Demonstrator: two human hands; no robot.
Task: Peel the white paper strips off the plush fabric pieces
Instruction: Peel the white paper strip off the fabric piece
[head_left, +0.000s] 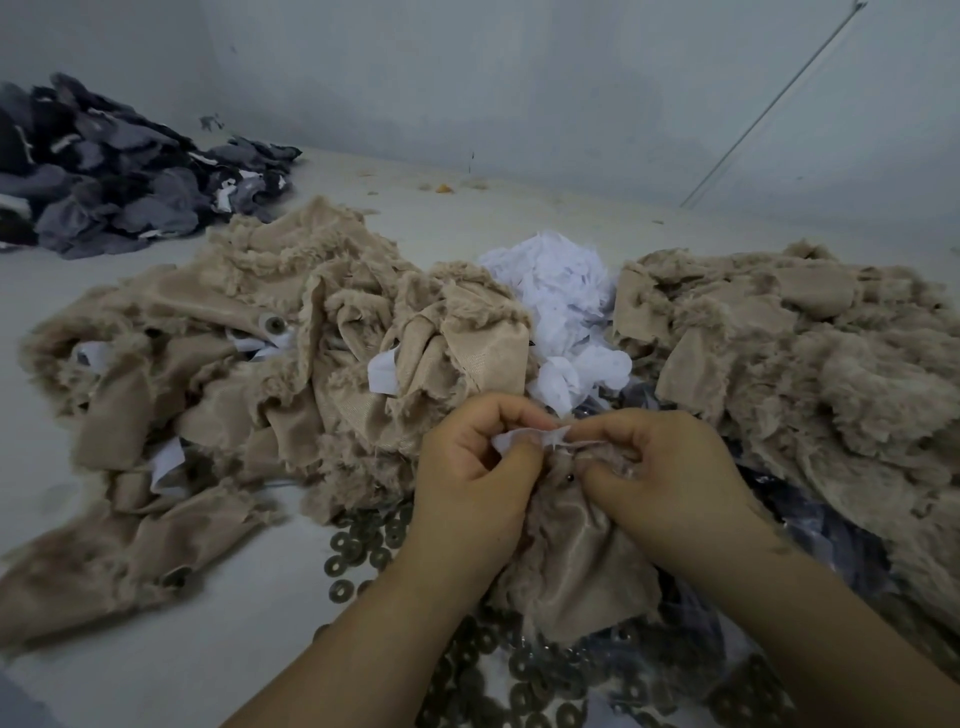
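Observation:
A beige plush fabric piece (576, 566) hangs between both hands near the bottom centre. Along its top edge runs a white paper strip (530, 437). My left hand (472, 467) pinches the strip's left end between thumb and fingers. My right hand (660, 467) grips the top of the plush piece and the strip's right end. A small dark bead shows on the fabric between the hands.
A heap of beige plush pieces (249, 374), some with white strips, lies to the left; another beige heap (800, 364) lies to the right. Crumpled white paper strips (566, 306) are piled between them. Dark washers (358, 545) are scattered in front. Grey fabric scraps (119, 176) sit far left.

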